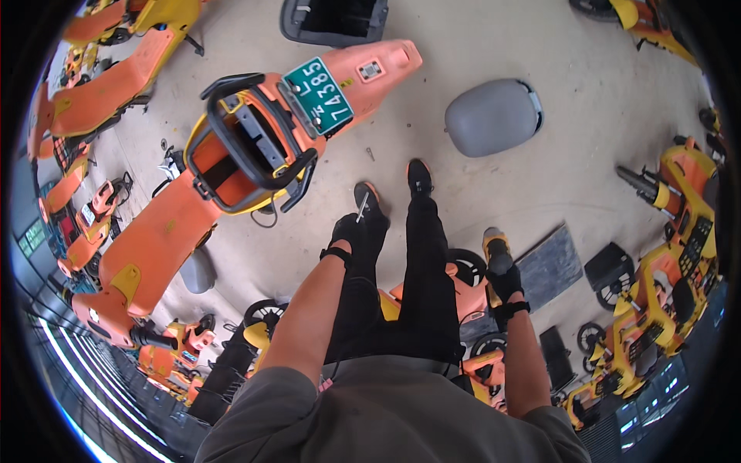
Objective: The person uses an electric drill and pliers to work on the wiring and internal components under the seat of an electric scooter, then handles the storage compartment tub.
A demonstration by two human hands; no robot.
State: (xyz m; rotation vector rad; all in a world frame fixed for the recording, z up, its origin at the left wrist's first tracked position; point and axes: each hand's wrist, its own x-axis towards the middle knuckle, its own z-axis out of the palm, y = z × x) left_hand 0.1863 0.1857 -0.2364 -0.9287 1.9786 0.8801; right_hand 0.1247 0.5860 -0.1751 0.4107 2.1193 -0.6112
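My left hand (346,230), in a black glove, is closed on a thin silver metal tool (362,206) above my left shoe. My right hand (505,279), also gloved, grips a yellow and dark power tool (495,246) at my right side. An orange scooter (150,235) stands ahead and to the left, with an open seat frame (240,133) and a green plate at its rear. A grey seat (490,117) lies on the floor to the front right.
A black open bin (333,17) lies beyond the scooter. Rows of orange and yellow scooters (668,255) stand on both sides and behind me. A dark flat board (549,258) and black parts (608,272) lie on the concrete floor to my right.
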